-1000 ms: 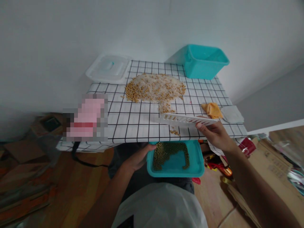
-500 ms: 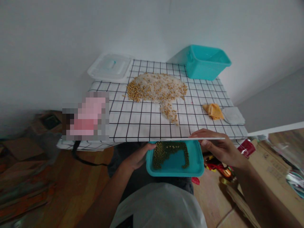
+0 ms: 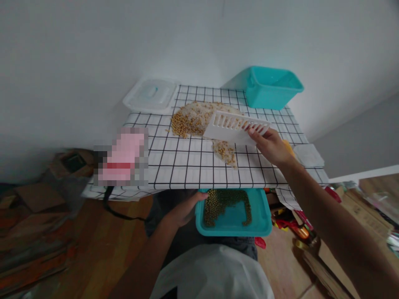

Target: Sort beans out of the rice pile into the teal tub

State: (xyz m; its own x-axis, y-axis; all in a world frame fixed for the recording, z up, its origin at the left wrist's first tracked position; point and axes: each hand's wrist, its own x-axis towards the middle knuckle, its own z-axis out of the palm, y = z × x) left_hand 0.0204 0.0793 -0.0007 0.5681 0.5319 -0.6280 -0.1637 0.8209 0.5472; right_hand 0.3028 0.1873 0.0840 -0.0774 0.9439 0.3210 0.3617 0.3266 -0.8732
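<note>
My right hand (image 3: 270, 145) grips a white slotted plastic scraper (image 3: 232, 126) by its right end and holds it over the heap of soybeans mixed with white rice (image 3: 193, 118) on the checked table (image 3: 187, 166). A smaller trail of beans (image 3: 226, 151) runs toward the front edge. Below that edge my left hand (image 3: 185, 209) holds the left rim of a teal tray (image 3: 233, 228) on my lap, with beans lying in it.
A teal tub (image 3: 271, 87) stands at the table's back right, a clear lidded box (image 3: 151, 93) at the back left. An orange cloth and a grey cloth (image 3: 308, 154) lie at the right edge. A pink blurred object (image 3: 123, 158) sits front left. Clutter covers the floor on both sides.
My right hand lifted the scraper from the table's front edge and carried it back over the bean heap. The left hand and teal tray stayed under the edge.
</note>
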